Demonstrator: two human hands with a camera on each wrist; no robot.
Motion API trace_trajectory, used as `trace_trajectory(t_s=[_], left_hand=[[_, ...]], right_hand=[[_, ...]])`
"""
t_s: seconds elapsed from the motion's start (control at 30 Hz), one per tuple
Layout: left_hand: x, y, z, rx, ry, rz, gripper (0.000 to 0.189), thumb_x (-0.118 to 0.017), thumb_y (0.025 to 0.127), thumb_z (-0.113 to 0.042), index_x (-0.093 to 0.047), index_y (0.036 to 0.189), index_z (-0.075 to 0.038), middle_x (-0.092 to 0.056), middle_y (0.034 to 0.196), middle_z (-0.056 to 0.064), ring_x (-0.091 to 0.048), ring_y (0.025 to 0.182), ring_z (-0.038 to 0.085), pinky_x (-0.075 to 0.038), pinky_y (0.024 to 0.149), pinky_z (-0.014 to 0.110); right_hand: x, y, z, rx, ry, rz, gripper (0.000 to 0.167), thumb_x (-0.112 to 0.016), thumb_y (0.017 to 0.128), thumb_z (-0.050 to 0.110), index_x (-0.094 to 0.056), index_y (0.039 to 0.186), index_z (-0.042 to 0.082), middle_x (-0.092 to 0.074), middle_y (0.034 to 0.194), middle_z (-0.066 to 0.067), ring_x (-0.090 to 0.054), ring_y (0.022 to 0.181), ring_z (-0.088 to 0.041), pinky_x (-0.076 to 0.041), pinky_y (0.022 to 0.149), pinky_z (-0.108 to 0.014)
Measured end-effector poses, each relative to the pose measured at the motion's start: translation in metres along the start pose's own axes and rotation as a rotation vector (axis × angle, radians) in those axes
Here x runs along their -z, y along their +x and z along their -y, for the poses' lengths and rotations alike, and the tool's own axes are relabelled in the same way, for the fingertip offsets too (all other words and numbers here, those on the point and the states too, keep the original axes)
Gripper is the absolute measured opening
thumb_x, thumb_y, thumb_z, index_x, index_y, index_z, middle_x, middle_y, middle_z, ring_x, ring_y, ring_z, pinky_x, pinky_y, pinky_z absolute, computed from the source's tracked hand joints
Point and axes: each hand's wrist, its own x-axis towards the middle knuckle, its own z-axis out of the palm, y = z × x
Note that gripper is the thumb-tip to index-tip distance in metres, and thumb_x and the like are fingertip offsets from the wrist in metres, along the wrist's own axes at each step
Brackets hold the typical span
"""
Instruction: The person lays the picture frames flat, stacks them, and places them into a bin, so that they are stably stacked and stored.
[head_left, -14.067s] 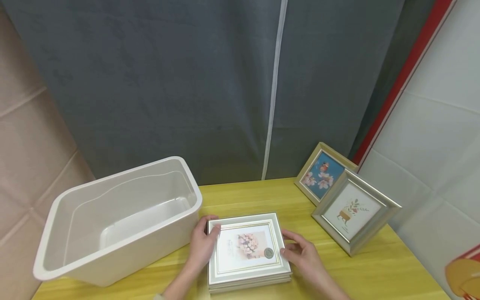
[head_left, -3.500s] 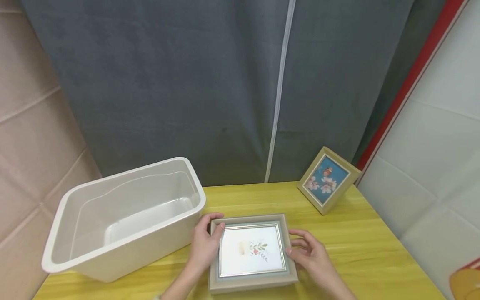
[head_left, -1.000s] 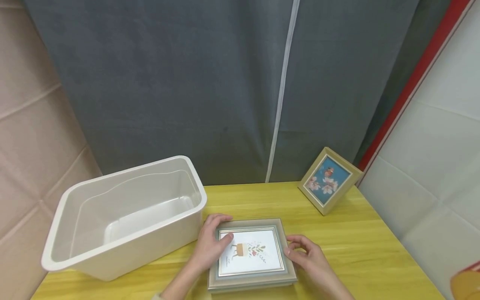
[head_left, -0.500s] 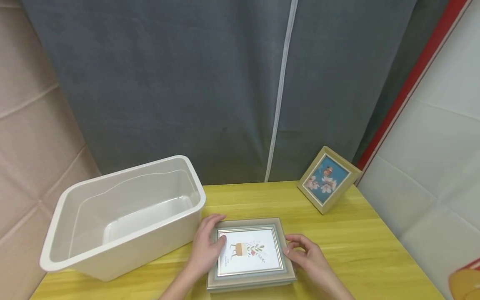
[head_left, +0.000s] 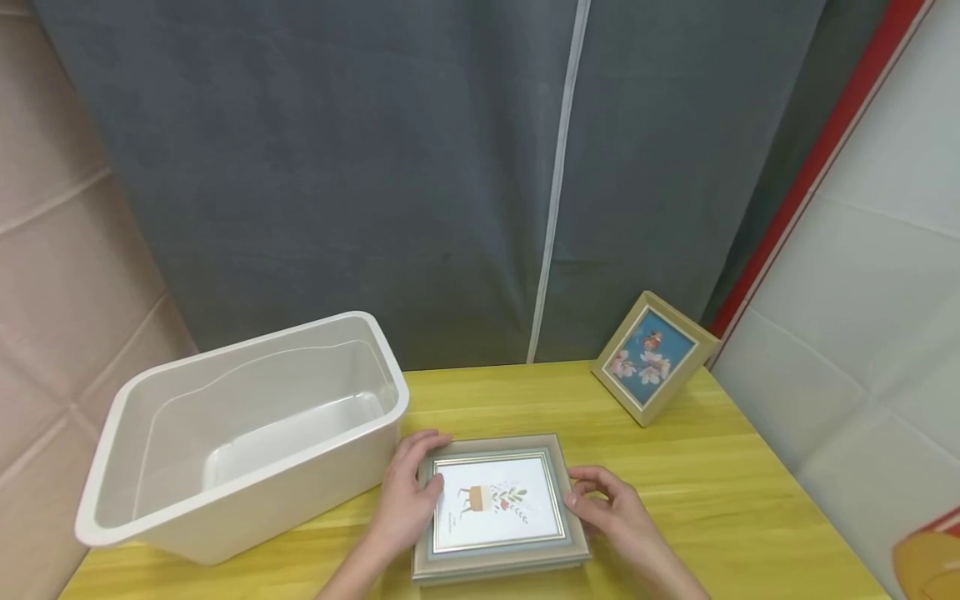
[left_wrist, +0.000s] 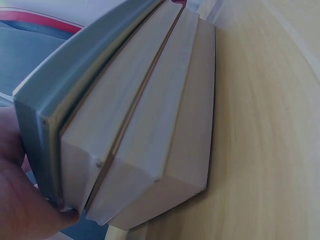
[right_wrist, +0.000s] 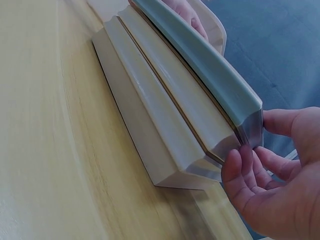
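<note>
A silver-grey picture frame (head_left: 498, 504) with a plant-pot print lies flat on top of a stack of frames on the yellow wooden table. Both wrist views show the paler frames (left_wrist: 140, 125) beneath it, their edges roughly lined up. My left hand (head_left: 408, 496) holds the stack's far left corner, thumb over the top frame's left border and fingers along the back edge. At the right edge, my right hand (head_left: 618, 517) touches the stack with loosely bent fingers. In the right wrist view its thumb (right_wrist: 280, 122) rests against the top frame's end, other fingertips against the lower frames.
A large off-white plastic bin (head_left: 247, 492) stands left of the stack, close to my left hand. At the back right, a gold picture frame (head_left: 651, 358) with a blossom picture stands tilted. A grey curtain (head_left: 337, 183) hangs behind the table.
The silver-grey frame, standing at the right 14 seconds ago, now lies on the stack and sits flush after slight shifts. My left hand has slid slightly left, its thumb off the print.
</note>
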Motion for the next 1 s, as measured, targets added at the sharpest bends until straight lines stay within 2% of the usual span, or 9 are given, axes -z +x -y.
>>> trace_trajectory(t_s=[0.33,0.6,0.87,1.0], left_hand=[[0.0,0.001,0.004,0.024,-0.026,-0.041,0.044,-0.067,0.082,0.011,-0.069,0.123,-0.006,-0.057,0.138,0.016,-0.048,0.132,0.037,-0.031,0.116,0.059],[0.0,0.003,0.005,0.044,-0.026,-0.043,0.043,-0.068,0.083,0.009,-0.068,0.123,-0.007,-0.058,0.136,0.014,-0.049,0.131,0.034,-0.03,0.117,0.056],[0.0,0.003,0.006,0.047,-0.01,-0.038,0.042,-0.068,0.084,0.008,-0.068,0.123,-0.008,-0.058,0.134,0.013,-0.05,0.129,0.034,-0.032,0.115,0.057],[0.0,0.003,0.005,0.059,-0.009,-0.038,0.041,-0.068,0.085,0.007,-0.067,0.123,-0.008,-0.058,0.132,0.01,-0.051,0.129,0.033,-0.032,0.115,0.057]], right_hand=[[0.004,0.001,0.002,0.058,-0.025,0.051,0.049,-0.065,0.097,0.009,-0.047,0.135,-0.015,-0.059,0.106,-0.011,-0.064,0.076,-0.016,-0.058,0.068,-0.031],[0.015,0.003,0.012,0.156,-0.042,0.086,0.042,-0.06,0.098,0.004,-0.049,0.133,-0.016,-0.059,0.106,-0.013,-0.062,0.073,-0.016,-0.058,0.064,-0.031],[0.029,0.004,0.035,0.186,-0.08,-0.035,0.03,-0.061,0.101,0.007,-0.059,0.125,-0.01,-0.061,0.102,-0.01,-0.062,0.073,-0.02,-0.058,0.064,-0.031],[0.037,0.005,0.047,0.197,-0.113,-0.067,0.028,-0.063,0.101,0.009,-0.06,0.123,-0.007,-0.062,0.102,-0.01,-0.062,0.074,-0.022,-0.058,0.064,-0.032]])
